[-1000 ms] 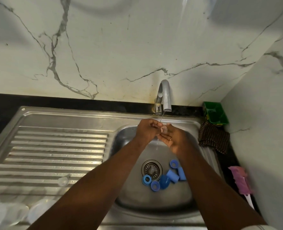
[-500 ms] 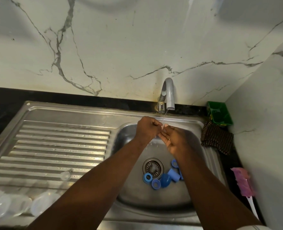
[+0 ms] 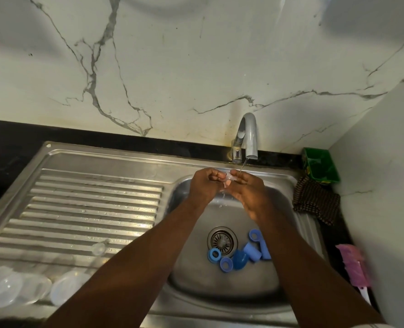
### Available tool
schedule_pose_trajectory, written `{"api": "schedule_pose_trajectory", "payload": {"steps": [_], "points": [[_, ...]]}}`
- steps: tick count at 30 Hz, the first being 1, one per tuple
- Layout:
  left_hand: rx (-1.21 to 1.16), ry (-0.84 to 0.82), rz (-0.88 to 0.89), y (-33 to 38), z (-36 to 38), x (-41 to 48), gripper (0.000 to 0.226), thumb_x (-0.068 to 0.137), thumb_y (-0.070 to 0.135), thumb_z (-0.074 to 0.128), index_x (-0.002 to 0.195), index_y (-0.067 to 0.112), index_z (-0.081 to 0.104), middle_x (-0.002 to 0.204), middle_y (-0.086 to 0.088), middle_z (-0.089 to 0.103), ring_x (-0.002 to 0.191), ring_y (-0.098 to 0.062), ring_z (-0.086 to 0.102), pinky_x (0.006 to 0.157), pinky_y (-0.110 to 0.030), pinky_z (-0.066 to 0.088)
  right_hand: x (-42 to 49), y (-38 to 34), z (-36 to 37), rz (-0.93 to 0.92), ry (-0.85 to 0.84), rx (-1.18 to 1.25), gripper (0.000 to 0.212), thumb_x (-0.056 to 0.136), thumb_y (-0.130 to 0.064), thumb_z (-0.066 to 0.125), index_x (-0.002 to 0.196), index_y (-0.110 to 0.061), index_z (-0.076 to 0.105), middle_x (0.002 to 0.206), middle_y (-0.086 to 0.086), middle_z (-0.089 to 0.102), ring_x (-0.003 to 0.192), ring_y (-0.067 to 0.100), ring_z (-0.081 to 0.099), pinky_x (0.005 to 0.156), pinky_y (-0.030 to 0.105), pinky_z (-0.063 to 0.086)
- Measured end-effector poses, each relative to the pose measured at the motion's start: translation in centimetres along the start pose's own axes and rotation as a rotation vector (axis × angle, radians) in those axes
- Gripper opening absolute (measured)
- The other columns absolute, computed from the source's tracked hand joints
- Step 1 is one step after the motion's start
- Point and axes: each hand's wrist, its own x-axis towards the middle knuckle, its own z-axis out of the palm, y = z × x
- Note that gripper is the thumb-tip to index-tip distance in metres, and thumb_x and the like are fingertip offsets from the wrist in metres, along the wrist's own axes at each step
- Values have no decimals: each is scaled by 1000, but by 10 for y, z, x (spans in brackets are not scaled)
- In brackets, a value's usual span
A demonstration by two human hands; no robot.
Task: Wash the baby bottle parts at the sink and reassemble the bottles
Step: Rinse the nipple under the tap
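At frame centre, under a thin stream from the curved metal tap [image 3: 249, 136], the left hand [image 3: 203, 185] and right hand [image 3: 248, 195] both curl their fingertips round a small translucent, seemingly soft bottle part [image 3: 230, 179]. It is too small to tell which way its axis points. Glossy blue plastic rings and caps [image 3: 240, 253] lie beside the drain in the steel sink [image 3: 219, 290].

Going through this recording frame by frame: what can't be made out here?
All in the head view:
1. The small clear part: too small and see-through to identify; the left hand and right hand holding it cover some.
2. The blue parts in the sink basin: the right forearm overlaps them, count unsure.
3. The clear pieces on the drainboard: blurred, cut by the left edge.
4. The pink brush: blurred.
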Motion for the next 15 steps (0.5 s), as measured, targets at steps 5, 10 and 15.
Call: {"api": "schedule_pose_trajectory", "payload": {"steps": [5, 10, 15], "points": [[-135, -89, -62, -2, 2, -7, 14, 84, 3, 75, 98, 6, 76, 94, -7, 77, 89, -20, 74, 79, -27, 60, 0, 0, -10, -48, 121, -201, 38, 75, -5, 84, 104, -20, 65, 103, 6, 73, 95, 24, 71, 87, 47, 59], [-215, -89, -250, 6, 11, -9, 9, 93, 6, 65, 93, 9, 73, 95, -12, 74, 84, -20, 68, 72, -28, 57, -3, -7, -6, -228, 196, -570, 35, 82, -22, 80, 112, -17, 62, 107, 1, 69, 98, 17, 65, 89, 34, 53], [-314, -52, -294, 11, 7, -8, 20, 100, 13, 56, 110, 2, 70, 97, -15, 71, 81, -21, 65, 67, -23, 56, -10, -9, 0, -448, 382, -547, 30, 89, -17, 73, 118, -18, 65, 104, -7, 69, 93, 6, 62, 72, 1, 39]]}}
